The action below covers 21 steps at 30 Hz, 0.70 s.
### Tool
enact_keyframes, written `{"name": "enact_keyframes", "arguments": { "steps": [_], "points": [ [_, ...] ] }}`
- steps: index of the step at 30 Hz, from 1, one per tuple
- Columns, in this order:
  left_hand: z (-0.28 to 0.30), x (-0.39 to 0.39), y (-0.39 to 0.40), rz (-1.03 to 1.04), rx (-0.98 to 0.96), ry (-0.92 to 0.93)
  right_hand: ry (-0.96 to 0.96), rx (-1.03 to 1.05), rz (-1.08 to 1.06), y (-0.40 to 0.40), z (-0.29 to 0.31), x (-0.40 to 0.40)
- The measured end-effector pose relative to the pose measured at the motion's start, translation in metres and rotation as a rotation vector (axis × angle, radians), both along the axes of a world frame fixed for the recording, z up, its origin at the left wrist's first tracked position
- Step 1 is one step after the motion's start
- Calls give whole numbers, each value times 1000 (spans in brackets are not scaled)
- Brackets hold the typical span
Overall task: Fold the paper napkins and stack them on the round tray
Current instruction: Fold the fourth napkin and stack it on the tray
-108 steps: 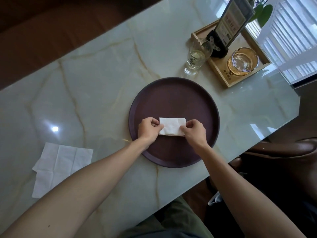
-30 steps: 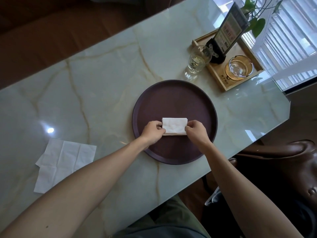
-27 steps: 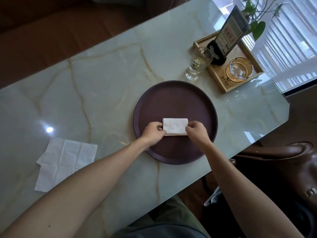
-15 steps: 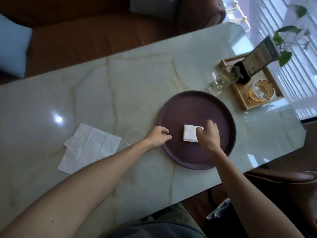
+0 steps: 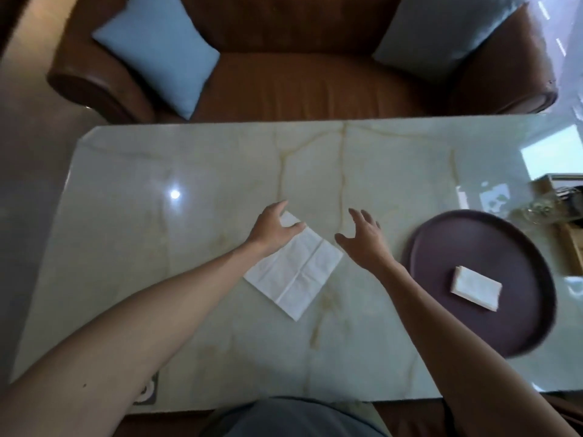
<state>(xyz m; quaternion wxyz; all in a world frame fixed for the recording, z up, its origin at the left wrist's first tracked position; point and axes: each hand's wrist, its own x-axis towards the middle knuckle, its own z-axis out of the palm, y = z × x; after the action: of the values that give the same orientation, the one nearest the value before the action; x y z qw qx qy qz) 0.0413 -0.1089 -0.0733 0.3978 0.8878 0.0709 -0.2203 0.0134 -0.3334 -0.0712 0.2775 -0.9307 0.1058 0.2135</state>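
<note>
A folded white napkin [image 5: 475, 287] lies on the dark round tray [image 5: 492, 244] at the right of the marble table. An unfolded white napkin [image 5: 296, 272] lies flat on the table in the middle. My left hand [image 5: 273, 228] rests on its far corner, with the thumb and fingers pinching that corner. Just right of the napkin hovers my right hand [image 5: 362, 238], fingers spread and holding nothing.
A brown leather sofa [image 5: 303, 83] with two blue cushions [image 5: 157, 52] stands beyond the table's far edge. A wooden tray [image 5: 568, 222] with glassware sits at the right edge, past the round tray. The marble table [image 5: 157, 247] extends to the left.
Both hands left the folded napkin on the tray and moved left to the unfolded napkin. The view swung left, so the tray now sits at the right.
</note>
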Motion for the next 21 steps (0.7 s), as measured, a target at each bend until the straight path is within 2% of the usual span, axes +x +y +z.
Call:
{"name": "enact_keyframes", "arguments": {
  "steps": [6,12,16,18,21],
  "points": [
    [-36,-10,72,-76,95,84,73,-125,128,65,-28,-30],
    [-67,-27,82,-128,144,191,231,-182,141,89,-65,-76],
    [-72,-28,77,-70,202,169,141,-146,-88,92,-74,-89],
    [-71,-27,72,-60,229,178,102,-119,-341,95,-76,-89],
    [-72,-29,62,-43,236,201,195,-12,-710,102,-77,-83]
  ]
}}
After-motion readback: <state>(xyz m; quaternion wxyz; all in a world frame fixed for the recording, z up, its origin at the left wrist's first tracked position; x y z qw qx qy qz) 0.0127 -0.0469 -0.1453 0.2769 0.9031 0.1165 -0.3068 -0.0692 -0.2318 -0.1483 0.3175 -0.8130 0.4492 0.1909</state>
